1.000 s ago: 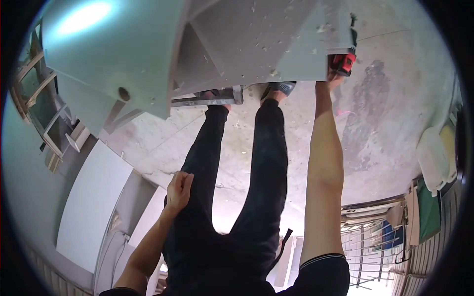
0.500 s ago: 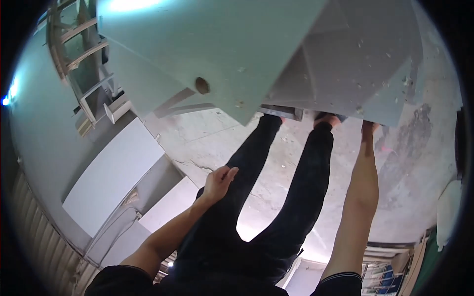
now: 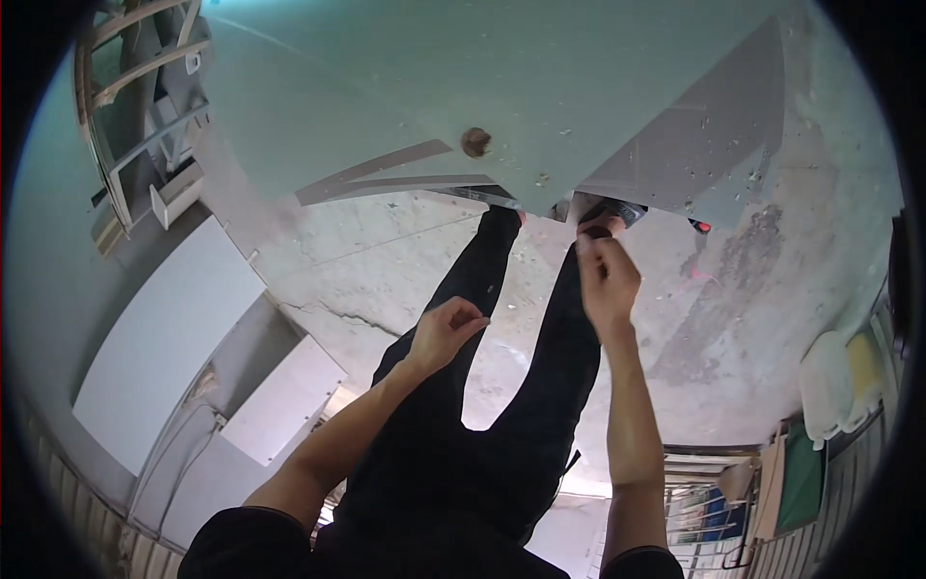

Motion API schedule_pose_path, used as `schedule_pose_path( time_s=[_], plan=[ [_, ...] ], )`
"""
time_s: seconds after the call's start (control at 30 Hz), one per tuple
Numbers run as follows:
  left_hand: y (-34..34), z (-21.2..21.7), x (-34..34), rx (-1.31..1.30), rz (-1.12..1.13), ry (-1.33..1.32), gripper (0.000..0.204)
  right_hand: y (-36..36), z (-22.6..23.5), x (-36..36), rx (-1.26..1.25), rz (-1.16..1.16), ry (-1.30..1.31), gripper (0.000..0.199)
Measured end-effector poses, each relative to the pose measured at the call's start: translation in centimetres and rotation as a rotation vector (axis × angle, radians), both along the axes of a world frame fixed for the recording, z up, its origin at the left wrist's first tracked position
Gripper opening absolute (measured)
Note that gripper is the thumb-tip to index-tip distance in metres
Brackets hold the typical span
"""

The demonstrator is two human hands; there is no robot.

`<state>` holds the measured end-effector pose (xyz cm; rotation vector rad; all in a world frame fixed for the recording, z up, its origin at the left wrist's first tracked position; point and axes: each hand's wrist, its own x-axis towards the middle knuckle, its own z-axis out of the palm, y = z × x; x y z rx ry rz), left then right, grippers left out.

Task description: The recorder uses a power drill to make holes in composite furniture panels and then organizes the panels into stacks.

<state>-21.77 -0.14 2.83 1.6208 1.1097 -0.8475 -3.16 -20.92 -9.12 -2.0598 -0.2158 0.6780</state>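
In front of me lies a large pale green panel [image 3: 386, 96] with a brown round patch [image 3: 476, 143] and scattered crumbs near its close edge. Over my left thigh, my left hand [image 3: 449, 333] is closed, thumb and fingertips pressed together; whatever they may hold is too small to name. A tiny dark speck [image 3: 490, 289] shows just above it. My right hand [image 3: 610, 285] hovers above my right leg, short of the panel's edge, its fingers curled toward the thumb. Anything inside those fingers is hidden. Neither hand touches the panel.
A curved white board [image 3: 164, 347] and a white box-like piece [image 3: 280, 400] stand at left. Wooden frames [image 3: 145, 82] are at the far left. Pale jugs [image 3: 828, 386] sit at right. A small red and black thing [image 3: 700, 227] pokes out by the panel's edge. The floor [image 3: 386, 261] is cracked.
My right hand has drawn back from the panel's right edge toward the middle, its fingers now visible and curled. My left hand has shifted slightly right. The view has turned.
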Motion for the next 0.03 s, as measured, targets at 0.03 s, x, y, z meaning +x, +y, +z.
schedule_pose_path(
  time_s=[0.03],
  plan=[
    [-0.25,0.47,0.30,-0.009,-0.024,-0.011,0.025,2.34,3.12,1.81,0.106,0.119,-0.273,0.012]
  ],
)
